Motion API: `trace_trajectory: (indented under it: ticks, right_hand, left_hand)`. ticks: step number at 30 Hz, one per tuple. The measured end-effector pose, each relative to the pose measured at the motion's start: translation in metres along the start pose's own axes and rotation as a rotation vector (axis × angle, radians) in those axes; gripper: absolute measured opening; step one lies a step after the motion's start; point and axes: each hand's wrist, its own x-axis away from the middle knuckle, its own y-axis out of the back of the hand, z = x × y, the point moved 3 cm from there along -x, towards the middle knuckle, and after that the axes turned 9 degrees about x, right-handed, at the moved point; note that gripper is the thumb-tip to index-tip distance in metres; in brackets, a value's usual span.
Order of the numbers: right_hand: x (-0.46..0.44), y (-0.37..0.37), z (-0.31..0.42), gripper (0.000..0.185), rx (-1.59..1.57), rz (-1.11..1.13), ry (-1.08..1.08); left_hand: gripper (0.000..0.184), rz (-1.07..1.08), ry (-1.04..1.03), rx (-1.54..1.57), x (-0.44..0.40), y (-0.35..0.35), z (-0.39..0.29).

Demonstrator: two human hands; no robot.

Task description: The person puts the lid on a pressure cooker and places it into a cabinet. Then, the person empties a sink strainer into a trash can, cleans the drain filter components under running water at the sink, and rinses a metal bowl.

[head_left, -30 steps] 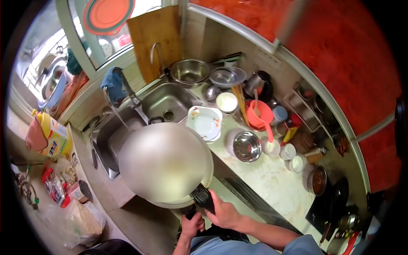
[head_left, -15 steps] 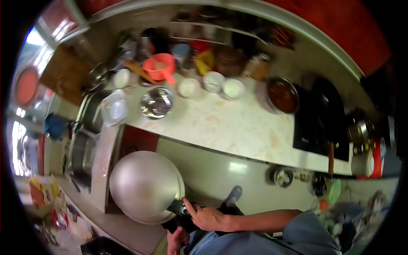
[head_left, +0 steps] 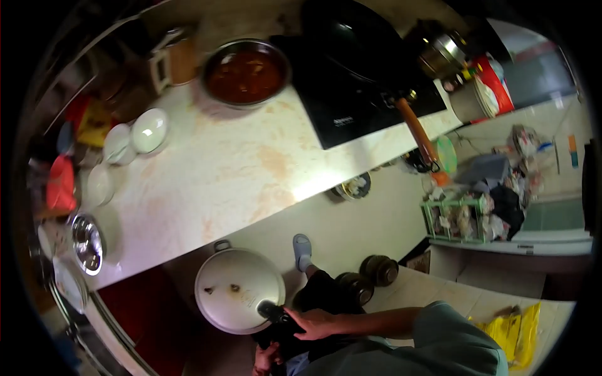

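Pale worktop (head_left: pixel 207 169) occupies the far side, its near edge slanting from near left to far right. Steel bowl (head_left: pixel 86 244), left, stands close to that edge. Lidded pot (head_left: pixel 235 301) is on the edge's near side. Left hand (head_left: pixel 268 358): fingers curled; hold cannot be told. Right hand (head_left: pixel 315 324): closed on the pot's black handle (head_left: pixel 274 312). Open floor (head_left: pixel 389 219) extends right of a slippered foot (head_left: pixel 302 246).

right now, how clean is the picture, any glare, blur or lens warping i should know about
Head view: strong glare on the countertop near its front edge; head view: bright highlights on the steel bowl; head view: the red plastic vessel looks soft; head view: pot lid clear enough to show marks; head view: fisheye warping, blacked-out corners.
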Motion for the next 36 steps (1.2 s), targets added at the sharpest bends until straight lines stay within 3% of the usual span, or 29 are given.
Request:
trace_trajectory:
  ticks: [2, 5, 8, 10, 12, 14, 16, 18, 19, 20, 22, 26, 28, 30, 34, 35, 36]
  right_hand:
    - [0.013, -0.001, -0.024, 0.091, -0.049, -0.08, -0.086]
    - [0.033, -0.014, -0.056, 0.087, -0.144, -0.116, -0.436]
    - [0.056, -0.026, -0.075, 0.081, -0.254, -0.414, -0.568]
    - [0.064, -0.036, -0.089, 0.077, -0.393, -0.483, -0.715]
    - [0.067, -0.045, -0.106, 0.069, -0.427, -0.672, -0.731]
    - [0.058, -0.056, -0.135, 0.056, -1.0, -0.551, -0.857]
    - [0.059, -0.044, -0.152, 0.04, -1.293, -0.573, -0.832]
    - [0.048, -0.042, -0.183, 0.034, -1.298, -0.496, -0.754]
    - [0.041, -0.046, -0.204, 0.032, -1.015, -0.577, -0.776]
    - [0.03, -0.047, -0.221, 0.032, -1.034, -0.595, -0.765]
    - [0.013, -0.03, -0.255, 0.032, -0.768, -0.845, -0.728]
    - [-0.024, -0.016, -0.325, 0.035, -0.806, -0.787, -0.773]
    - [-0.047, -0.005, -0.356, 0.036, -0.835, -0.859, -0.741]
    - [-0.065, 0.008, -0.39, 0.037, -0.83, -0.789, -0.746]
    - [-0.093, 0.019, -0.435, 0.036, -0.812, -0.839, -0.734]
    - [-0.099, 0.023, -0.442, 0.035, -0.786, -0.974, -0.687]
    - [-0.106, 0.025, -0.45, 0.035, -0.792, -0.978, -0.68]
  left_hand:
    - [0.019, 0.134, -0.054, -0.122, -0.032, -0.029, -0.02]
    - [0.017, 0.286, 0.09, -0.39, -0.073, -0.052, -0.033]
    - [0.017, 0.323, 0.243, -0.504, -0.108, -0.08, -0.036]
    - [0.019, 0.286, 0.391, -0.558, -0.125, -0.1, -0.037]
    - [0.017, 0.285, 0.462, -0.596, -0.14, -0.119, -0.035]
    - [0.013, 0.258, 0.549, -0.572, -0.166, -0.121, -0.029]
    - [0.012, 0.303, 0.581, -0.578, -0.192, -0.13, -0.027]
    - [0.013, 0.355, 0.557, -0.496, -0.219, -0.138, -0.034]
    - [0.015, 0.353, 0.572, -0.466, -0.234, -0.145, -0.035]
    - [0.015, 0.343, 0.569, -0.492, -0.255, -0.15, -0.038]
    - [0.019, 0.416, 0.551, -0.494, -0.292, -0.173, -0.048]
    - [0.028, 0.358, 0.522, -0.589, -0.371, -0.191, -0.071]
    - [0.027, 0.338, 0.514, -0.562, -0.408, -0.199, -0.086]
    - [0.027, 0.404, 0.409, -0.647, -0.439, -0.221, -0.098]
    - [0.026, 0.344, 0.352, -0.663, -0.489, -0.239, -0.117]
    - [0.026, 0.304, 0.338, -0.666, -0.501, -0.243, -0.123]
    - [0.025, 0.374, 0.332, -0.683, -0.515, -0.248, -0.13]
